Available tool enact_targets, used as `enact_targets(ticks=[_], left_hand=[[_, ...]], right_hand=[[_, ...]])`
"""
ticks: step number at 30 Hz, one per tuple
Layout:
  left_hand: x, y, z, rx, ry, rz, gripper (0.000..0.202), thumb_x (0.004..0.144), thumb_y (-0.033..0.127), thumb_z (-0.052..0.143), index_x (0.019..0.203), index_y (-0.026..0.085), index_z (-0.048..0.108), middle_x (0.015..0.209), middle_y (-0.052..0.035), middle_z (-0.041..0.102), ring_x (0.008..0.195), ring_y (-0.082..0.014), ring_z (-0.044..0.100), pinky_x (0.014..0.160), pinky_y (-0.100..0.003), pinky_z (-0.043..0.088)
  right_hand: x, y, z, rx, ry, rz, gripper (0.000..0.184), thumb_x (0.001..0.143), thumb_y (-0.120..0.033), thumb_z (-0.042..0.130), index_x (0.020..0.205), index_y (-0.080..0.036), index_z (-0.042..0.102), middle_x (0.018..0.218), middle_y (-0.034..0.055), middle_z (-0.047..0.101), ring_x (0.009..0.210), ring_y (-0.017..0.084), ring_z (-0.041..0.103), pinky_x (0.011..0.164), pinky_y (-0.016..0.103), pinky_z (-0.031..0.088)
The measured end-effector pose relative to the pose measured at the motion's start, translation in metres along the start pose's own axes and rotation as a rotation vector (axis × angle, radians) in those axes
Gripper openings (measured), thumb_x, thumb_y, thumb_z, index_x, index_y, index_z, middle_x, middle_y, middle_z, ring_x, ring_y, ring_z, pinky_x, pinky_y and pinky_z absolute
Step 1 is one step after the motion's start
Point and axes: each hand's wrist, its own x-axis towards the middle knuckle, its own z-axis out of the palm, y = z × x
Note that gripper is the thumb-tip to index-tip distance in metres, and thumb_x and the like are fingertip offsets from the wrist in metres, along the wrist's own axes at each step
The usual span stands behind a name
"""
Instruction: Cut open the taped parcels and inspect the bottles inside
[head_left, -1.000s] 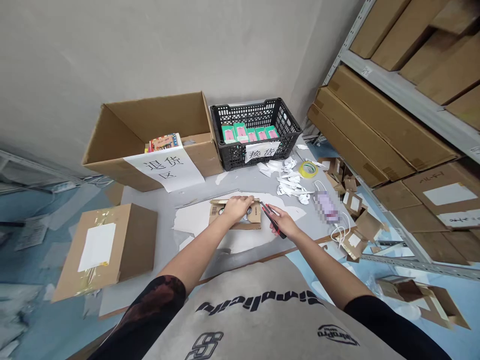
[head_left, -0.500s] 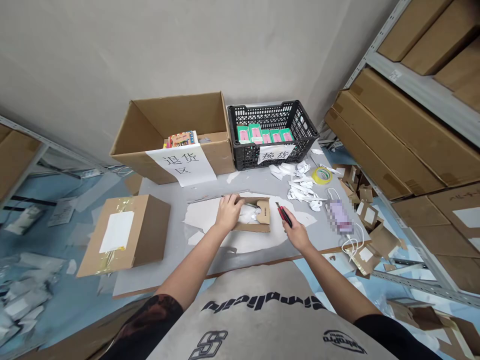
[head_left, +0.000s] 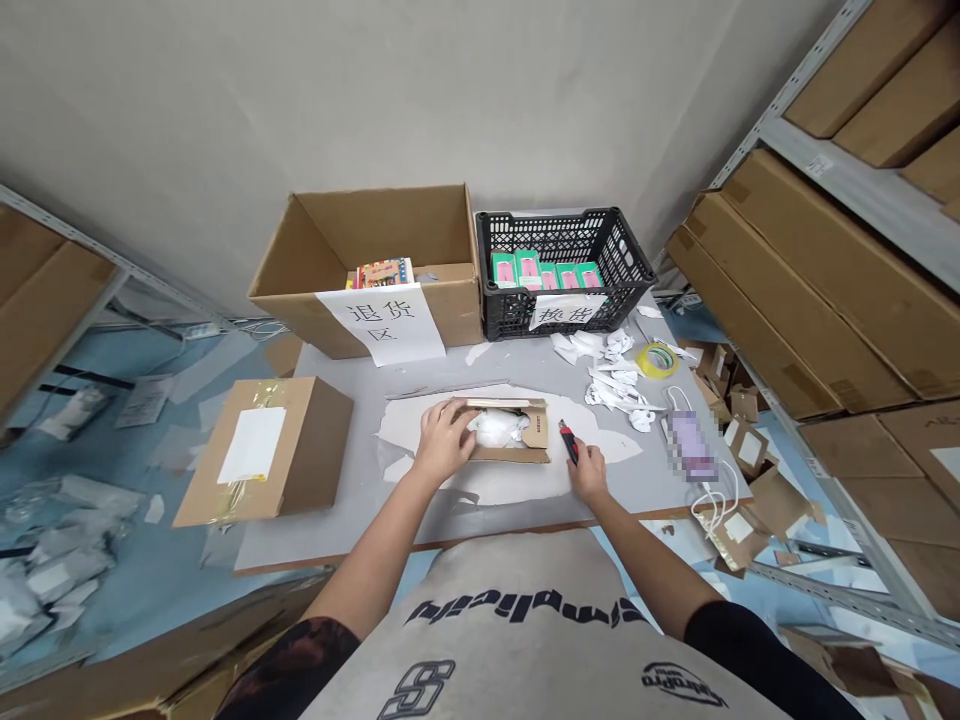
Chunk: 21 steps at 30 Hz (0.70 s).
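Note:
A small cardboard box lies open on a torn sheet of pale paper in the middle of the table. Inside it shows a white wrapped bundle; what the wrapping covers is hidden. My left hand grips the left end of this box, fingers bent over its edge and partly hidden at the opening. To the right of the box, my right hand is closed around a red and black box cutter, its tip pointing away from me. The cutter does not touch the box.
A large carton with a paper sign and a black crate of green-pink boxes stand at the back. A taped carton sits left. Crumpled paper, a tape roll and a blurred purple device lie right.
The whole view has shifted slightly. My right hand has drawn the cutter a little toward me, beside the box. My left hand remains at the box's left end, and more of the white bundle shows.

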Motion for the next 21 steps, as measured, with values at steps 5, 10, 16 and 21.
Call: enact_targets(ticks=[5,10,16,21], left_hand=[[-0.012,-0.013,-0.006,-0.135,-0.125,0.064,0.049,0.084,0.048,0.063,0.127,0.026,0.057,0.123,-0.0093,0.061,0.133,-0.0328,0.039,0.111,-0.053,0.029],[-0.011,-0.033,-0.001,-0.286,-0.152,0.081,0.074,0.069,0.059,0.075,0.131,0.024,0.053,0.136,-0.0121,0.051,0.125,-0.0302,0.049,0.106,-0.044,0.04],[0.006,-0.043,0.024,-0.308,-0.01,-0.066,0.042,0.081,0.041,0.069,0.118,0.025,0.061,0.115,-0.0082,0.063,0.113,-0.0262,0.055,0.102,-0.044,0.041],[-0.002,-0.04,0.046,-0.384,0.046,-0.44,0.073,0.077,0.05,0.07,0.141,0.028,0.044,0.145,-0.0124,0.042,0.136,-0.0326,0.036,0.111,-0.051,0.03]], right_hand=[[-0.001,0.003,-0.01,0.048,-0.027,-0.032,0.056,0.084,-0.032,0.054,0.138,-0.022,0.047,0.118,0.0134,0.05,0.113,0.031,0.049,0.101,0.047,0.037],[0.011,-0.032,-0.06,0.422,-0.028,-0.273,0.06,0.083,-0.03,0.052,0.142,-0.027,0.04,0.139,0.0099,0.041,0.131,0.026,0.039,0.11,0.044,0.035],[0.023,-0.082,-0.086,0.688,-0.254,-0.447,0.058,0.086,-0.043,0.058,0.141,-0.032,0.044,0.15,0.0057,0.034,0.134,0.024,0.038,0.106,0.04,0.042],[0.025,-0.091,-0.063,0.852,-0.155,-0.155,0.062,0.083,-0.043,0.06,0.14,-0.028,0.044,0.135,0.0097,0.05,0.109,0.022,0.057,0.093,0.039,0.051]])
